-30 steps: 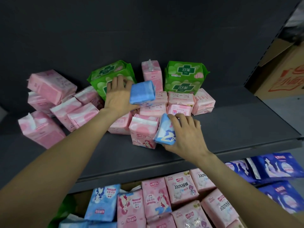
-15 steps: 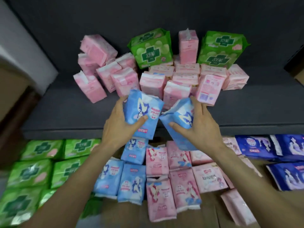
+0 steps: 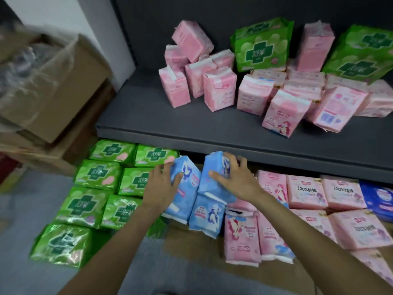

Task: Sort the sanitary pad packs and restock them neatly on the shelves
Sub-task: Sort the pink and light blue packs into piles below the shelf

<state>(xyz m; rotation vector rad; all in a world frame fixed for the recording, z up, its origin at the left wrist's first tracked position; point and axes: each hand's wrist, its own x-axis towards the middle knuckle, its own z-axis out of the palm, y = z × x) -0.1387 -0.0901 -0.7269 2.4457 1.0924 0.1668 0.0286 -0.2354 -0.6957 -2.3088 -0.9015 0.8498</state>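
Brought down from the upper shelf (image 3: 191, 128) since a second ago: two light blue packs, now at the lower blue row

Left hand (image 3: 158, 188) curled round one blue pack (image 3: 187, 177), right hand (image 3: 236, 179) gripping the other blue pack (image 3: 212, 173), just above a lying blue pack (image 3: 207, 216); sorting by colour in hand; next, probably seating both square between green packs (image 3: 136, 179) and pink packs (image 3: 242, 235)

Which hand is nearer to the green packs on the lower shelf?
Left. The left hand, holding a blue pack, lies right beside the green packs. The right hand is farther right, past both blue packs.
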